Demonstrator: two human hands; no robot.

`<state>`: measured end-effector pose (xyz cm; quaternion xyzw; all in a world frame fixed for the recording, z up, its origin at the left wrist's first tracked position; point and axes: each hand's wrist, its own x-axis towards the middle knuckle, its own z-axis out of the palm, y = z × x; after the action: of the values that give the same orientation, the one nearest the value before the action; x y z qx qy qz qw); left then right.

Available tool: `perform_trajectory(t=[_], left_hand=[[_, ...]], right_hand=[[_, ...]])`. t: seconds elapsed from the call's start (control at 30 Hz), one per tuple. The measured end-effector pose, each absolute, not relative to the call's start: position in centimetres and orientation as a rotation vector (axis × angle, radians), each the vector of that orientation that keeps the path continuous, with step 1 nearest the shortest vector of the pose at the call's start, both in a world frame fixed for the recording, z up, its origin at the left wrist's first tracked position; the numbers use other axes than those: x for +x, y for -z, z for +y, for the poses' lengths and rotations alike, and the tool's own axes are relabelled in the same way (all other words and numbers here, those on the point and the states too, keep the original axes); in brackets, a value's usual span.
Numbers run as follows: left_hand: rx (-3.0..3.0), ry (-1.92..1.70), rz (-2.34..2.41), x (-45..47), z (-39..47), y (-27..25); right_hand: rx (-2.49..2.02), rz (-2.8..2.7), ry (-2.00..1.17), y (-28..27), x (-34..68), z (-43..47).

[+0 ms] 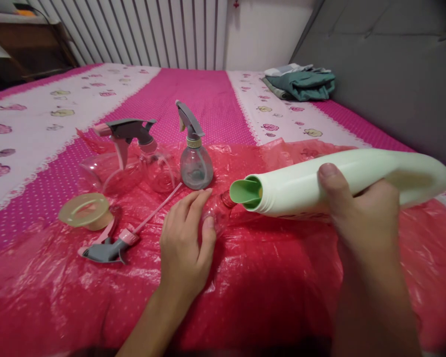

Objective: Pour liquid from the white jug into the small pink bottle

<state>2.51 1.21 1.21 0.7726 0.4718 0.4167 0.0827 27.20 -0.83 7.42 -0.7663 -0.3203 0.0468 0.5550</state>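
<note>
My left hand (188,235) is wrapped round a small clear bottle (220,214), which tilts so its open neck points up and right. In my right hand (367,218) a large pale green detergent bottle (297,191) lies almost level. Its green pouring spout (245,192) is right at the clear bottle's neck; whether they touch I cannot tell. No liquid stream shows between them. Left of my left hand lies a detached grey and pink spray head (107,250) with its tube pointing up and right. Beside it rests a pale yellow funnel (85,210) on its side.
Behind my left hand stands a grey spray bottle (196,166) with some liquid inside. A larger clear spray bottle (130,168) is to its left. Red plastic sheeting (267,277) covers the near part of the bed. Folded green cloth (301,84) lies at the far right.
</note>
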Motion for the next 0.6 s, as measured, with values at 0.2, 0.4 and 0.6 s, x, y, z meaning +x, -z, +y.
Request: perform_trajectory(t=[0.2, 0.4, 0.6], left_hand=[[2.307, -1.248, 1.404, 2.52, 1.20, -1.23], [2.311, -1.256, 1.404, 2.54, 1.21, -1.22], [2.306, -1.248, 1.406, 2.48, 1.19, -1.20]], right_hand=[[-1.815, -0.752, -0.108, -7.18, 27.19, -0.74], [-1.816, -0.753, -0.105, -7.27, 27.29, -0.72], [-1.807, -0.769, -0.097, -7.24, 27.21, -0.78]])
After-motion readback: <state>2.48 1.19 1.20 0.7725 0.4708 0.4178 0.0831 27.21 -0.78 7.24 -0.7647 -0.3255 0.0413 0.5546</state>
